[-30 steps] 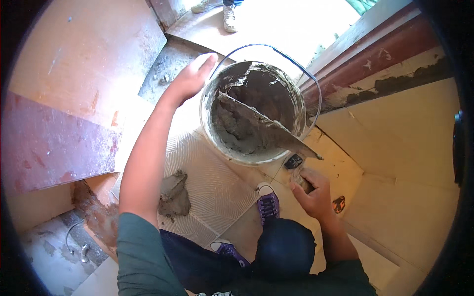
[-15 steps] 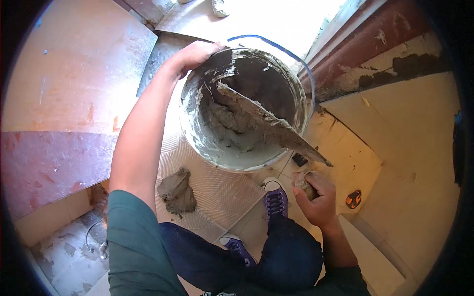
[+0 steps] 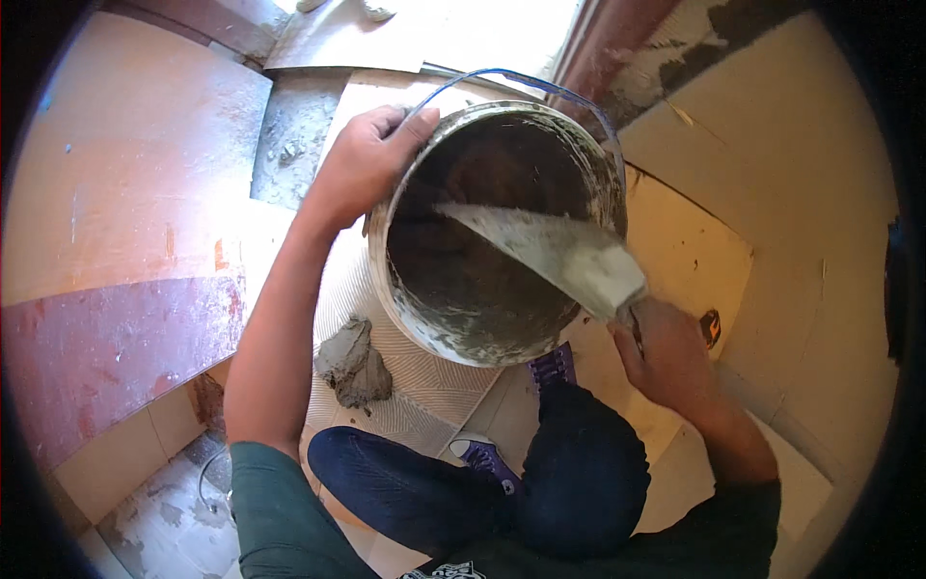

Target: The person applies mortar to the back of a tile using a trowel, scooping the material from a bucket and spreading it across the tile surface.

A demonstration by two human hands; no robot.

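My left hand [image 3: 374,159] is closed on the left rim of a round, mortar-smeared bucket [image 3: 421,331], thumb over the edge. The bucket's mouth faces me, and its inside is dark, so the mortar in it is hard to make out. My right hand [image 3: 672,352], at the bucket's lower right, grips a trowel [image 3: 526,241] by its handle. Its long blade reaches over the bucket's mouth, with the tip toward the left wall. A pale patch shows on the blade near the handle, slightly blurred. Below the bucket, a lump of grey mortar [image 3: 355,365] lies on a ridged surface.
A blue bucket handle [image 3: 540,79] arches past the far rim. Large boards [image 3: 154,164] stand at the left, and a pale panel [image 3: 772,203] leans at the right. An orange-and-black object [image 3: 711,328] shows behind my right hand. My legs and purple shoes [image 3: 487,463] are below.
My right hand has risen and moved right, swinging the trowel; its blade looks less thickly coated. The bucket has shifted slightly right and down, and my left hand now shows its thumb over the rim.
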